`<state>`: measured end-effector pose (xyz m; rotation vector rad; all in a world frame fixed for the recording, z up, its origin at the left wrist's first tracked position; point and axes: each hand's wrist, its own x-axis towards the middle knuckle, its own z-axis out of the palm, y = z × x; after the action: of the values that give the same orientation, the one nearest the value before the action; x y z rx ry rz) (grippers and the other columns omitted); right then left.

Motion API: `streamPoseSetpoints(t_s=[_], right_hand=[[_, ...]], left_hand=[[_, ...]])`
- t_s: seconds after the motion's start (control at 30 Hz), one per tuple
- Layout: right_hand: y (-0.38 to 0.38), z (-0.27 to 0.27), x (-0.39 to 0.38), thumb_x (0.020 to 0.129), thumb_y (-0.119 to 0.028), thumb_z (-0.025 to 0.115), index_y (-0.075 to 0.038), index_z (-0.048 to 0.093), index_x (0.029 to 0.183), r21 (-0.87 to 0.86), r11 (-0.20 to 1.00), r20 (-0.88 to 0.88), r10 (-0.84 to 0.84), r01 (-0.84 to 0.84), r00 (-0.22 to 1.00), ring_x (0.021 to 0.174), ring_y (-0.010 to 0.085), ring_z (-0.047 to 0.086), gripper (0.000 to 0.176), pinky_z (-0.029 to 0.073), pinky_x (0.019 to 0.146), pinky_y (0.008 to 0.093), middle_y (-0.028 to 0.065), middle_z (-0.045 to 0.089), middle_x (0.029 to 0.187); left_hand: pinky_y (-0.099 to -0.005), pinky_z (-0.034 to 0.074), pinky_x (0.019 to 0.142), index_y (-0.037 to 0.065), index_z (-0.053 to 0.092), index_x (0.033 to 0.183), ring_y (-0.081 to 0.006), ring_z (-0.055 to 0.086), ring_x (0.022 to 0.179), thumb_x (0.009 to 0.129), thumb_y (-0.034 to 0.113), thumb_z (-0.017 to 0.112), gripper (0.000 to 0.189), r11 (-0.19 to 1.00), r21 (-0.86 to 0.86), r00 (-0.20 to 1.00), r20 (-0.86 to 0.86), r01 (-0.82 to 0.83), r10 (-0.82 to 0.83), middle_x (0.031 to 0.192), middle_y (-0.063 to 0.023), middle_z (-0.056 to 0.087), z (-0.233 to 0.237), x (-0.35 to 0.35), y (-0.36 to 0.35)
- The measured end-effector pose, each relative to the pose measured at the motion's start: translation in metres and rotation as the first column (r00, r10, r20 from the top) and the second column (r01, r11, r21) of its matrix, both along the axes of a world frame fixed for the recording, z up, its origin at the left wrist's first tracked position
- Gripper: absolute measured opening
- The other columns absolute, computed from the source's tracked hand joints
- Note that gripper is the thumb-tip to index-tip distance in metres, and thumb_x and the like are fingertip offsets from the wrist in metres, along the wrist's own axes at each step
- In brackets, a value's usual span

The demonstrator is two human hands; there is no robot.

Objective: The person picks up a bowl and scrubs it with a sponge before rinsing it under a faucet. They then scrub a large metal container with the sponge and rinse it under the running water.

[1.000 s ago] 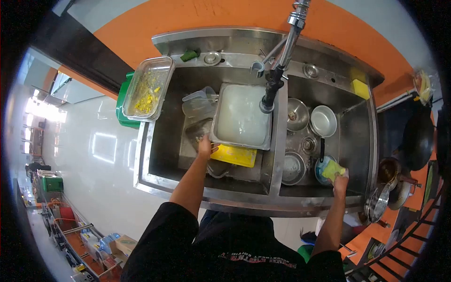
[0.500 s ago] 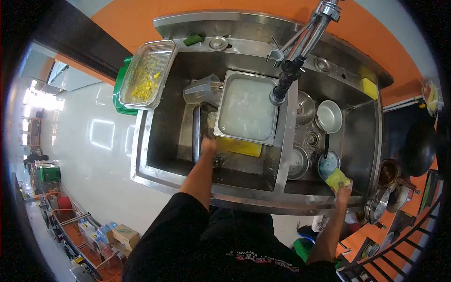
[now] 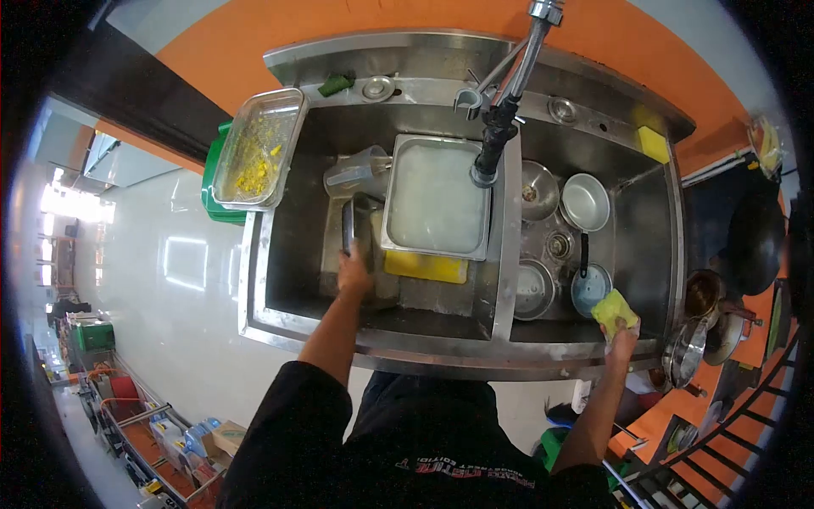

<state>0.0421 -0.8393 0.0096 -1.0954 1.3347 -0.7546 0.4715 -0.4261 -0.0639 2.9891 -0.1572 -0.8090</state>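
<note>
gripping a grey metal container (image 3: 365, 222) by its near end, left hand (image 3: 354, 273), fingers closed at the rim. container position: left basin (image 3: 437, 299), tilted, between the basin's left wall and a square steel pan (image 3: 437, 195) of cloudy liquid. right hand (image 3: 621, 339): clamped on a yellow-green sponge (image 3: 612, 310), held over the near edge of the right basin (image 3: 640, 237), towards its near right corner; a bowl with bluish contents (image 3: 591, 290) is just beside it.

surroundings, left basin: clear plastic jug (image 3: 354, 170) behind the container; flat yellow object (image 3: 424, 266) at the steel pan's near edge, partly covered.

right basin: pot with a black handle (image 3: 585, 202), two further round metal vessels along the left side.

sink rim: clear tray (image 3: 286, 127) with yellow scraps (image 3: 254, 176) at the far left corner; yellow block (image 3: 652, 144) at the far right corner.
</note>
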Motion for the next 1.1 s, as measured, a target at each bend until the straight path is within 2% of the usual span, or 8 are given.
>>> streamPoseSetpoints(t_s=[0.2,0.53,0.6,0.8,0.93,1.0,1.07,1.1], right_hand=[[0.010,0.005,0.002,0.089,0.001,0.052,-0.008,0.045,0.122,0.018,1.000,0.077,0.016,-0.017,0.997,0.089,0.0264,0.062,0.034,0.057,0.060,0.0342,0.0135,0.056,0.110],[0.012,-0.009,-0.011,0.088,-0.002,0.052,-0.010,0.046,0.120,0.007,0.999,0.029,0.041,-0.041,0.999,0.090,0.0269,0.062,0.034,0.057,0.061,0.0358,0.0116,0.057,0.110],[0.015,-0.009,-0.008,0.088,-0.003,0.052,-0.010,0.045,0.121,-0.007,1.000,0.042,0.023,-0.023,0.999,0.090,0.0267,0.062,0.034,0.057,0.060,0.0357,0.0117,0.057,0.110],[0.014,0.013,0.013,0.090,0.004,0.049,-0.007,0.044,0.121,-0.053,0.998,0.078,0.020,-0.016,0.997,0.092,0.0242,0.061,0.034,0.058,0.056,0.0333,0.0111,0.056,0.108],[0.015,0.024,0.042,0.087,0.007,0.049,-0.006,0.048,0.127,-0.115,0.991,0.192,0.083,-0.062,0.978,0.105,0.0240,0.059,0.043,0.054,0.081,0.0340,0.0116,0.057,0.117],[0.020,0.029,0.065,0.086,0.008,0.048,-0.006,0.050,0.130,-0.157,0.982,0.245,0.138,-0.101,0.960,0.109,0.0235,0.058,0.046,0.051,0.090,0.0335,0.0118,0.057,0.121],[0.053,0.054,0.110,0.083,0.006,0.052,-0.006,0.050,0.132,-0.187,0.946,0.339,0.315,-0.265,0.887,0.111,0.0232,0.058,0.051,0.052,0.091,0.0336,0.0106,0.057,0.125],[0.071,0.056,0.133,0.085,0.005,0.052,-0.006,0.050,0.132,-0.170,0.922,0.325,0.387,-0.349,0.863,0.113,0.0223,0.057,0.049,0.048,0.095,0.0330,0.0103,0.057,0.125]], left_hand=[[-0.0453,0.051,0.092,0.027,0.003,0.153,-0.0347,0.058,0.115,0.084,0.007,0.061,0.093,0.994,-0.108,0.998,0.057,-0.017,0.023,0.153,-0.0175,0.026,-0.020,0.012,0.001],[-0.0611,0.037,0.100,0.036,0.029,0.147,-0.0327,0.041,0.131,0.091,0.016,0.052,0.064,0.925,0.227,0.904,0.236,0.305,-0.356,0.155,-0.0025,0.026,0.113,0.044,-0.015],[-0.0632,0.033,0.103,0.039,0.030,0.146,-0.0317,0.038,0.133,0.092,0.013,0.050,0.063,0.827,0.355,0.762,0.345,0.435,-0.549,0.156,-0.0029,0.023,0.129,0.033,-0.008],[-0.0607,0.035,0.101,0.043,0.030,0.146,-0.0325,0.041,0.128,0.086,0.005,0.052,0.075,0.826,0.304,0.655,0.504,0.475,-0.562,0.158,-0.0031,0.019,0.159,0.007,0.008],[-0.0524,0.040,0.098,0.039,0.033,0.146,-0.0334,0.045,0.125,0.080,-0.002,0.054,0.081,0.904,0.094,0.752,0.523,0.417,-0.401,0.154,-0.0059,0.028,0.180,-0.003,0.012],[-0.0463,0.041,0.098,0.031,0.032,0.148,-0.0372,0.046,0.123,0.074,-0.007,0.055,0.086,0.909,-0.218,0.851,0.477,0.355,-0.218,0.150,-0.0110,0.034,0.183,0.000,0.018],[-0.0417,0.041,0.100,0.017,0.033,0.148,-0.0380,0.051,0.121,0.072,-0.012,0.051,0.083,0.803,-0.343,0.766,0.610,0.487,-0.204,0.141,-0.0173,0.046,0.162,0.008,0.030],[-0.0403,0.041,0.100,0.013,0.035,0.146,-0.0362,0.052,0.120,0.072,-0.013,0.048,0.079,0.707,-0.579,0.868,0.487,0.407,-0.101,0.136,-0.0187,0.051,0.151,0.011,0.034]])
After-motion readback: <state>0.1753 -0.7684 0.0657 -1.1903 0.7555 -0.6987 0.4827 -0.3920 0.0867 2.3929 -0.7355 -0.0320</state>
